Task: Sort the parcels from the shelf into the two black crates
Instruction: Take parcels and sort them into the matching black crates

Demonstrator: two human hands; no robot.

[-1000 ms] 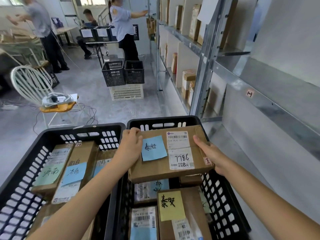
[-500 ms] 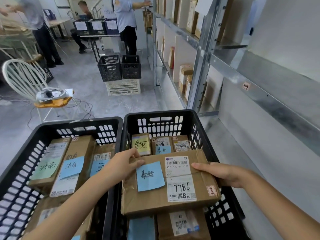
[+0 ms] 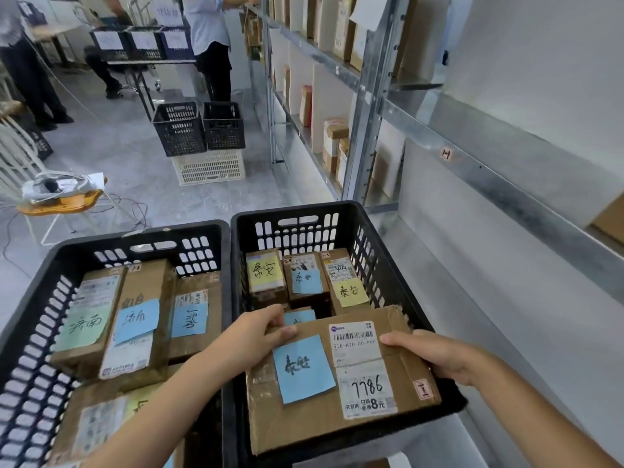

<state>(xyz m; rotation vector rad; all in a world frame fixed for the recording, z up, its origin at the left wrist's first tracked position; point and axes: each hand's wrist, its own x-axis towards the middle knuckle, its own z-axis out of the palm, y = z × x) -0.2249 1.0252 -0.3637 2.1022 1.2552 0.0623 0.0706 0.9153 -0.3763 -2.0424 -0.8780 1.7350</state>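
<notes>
- Two black crates sit side by side in front of you: left crate (image 3: 111,244) and right crate (image 3: 341,214), their inner walls touching.
- You hold one flat cardboard parcel (image 3: 337,413) over the near half of the right crate, tilted slightly, its near edge overhanging the crate's near rim.
- Your left hand (image 3: 251,336) grips the parcel's far-left corner, thumb on top. Your right hand (image 3: 435,352) clasps its right edge, thumb on top, fingers under.
- On the parcel's top face: one blue sticky note (image 3: 302,369) with handwriting, two white labels, the lower one reading "7786" (image 3: 366,388), and one small red-and-white sticker at the near-right corner.
- Right crate, far end: three small parcels standing in a row, each with one note: yellow (image 3: 265,273), blue (image 3: 307,282), yellow (image 3: 349,292). A fourth blue note shows just behind your left hand.
- Left crate: three parcels across the far half, notes green (image 3: 86,327), blue (image 3: 136,320), blue (image 3: 189,319); at least one more parcel lies nearer.
- The metal shelf (image 3: 371,106) runs along the right.
</notes>
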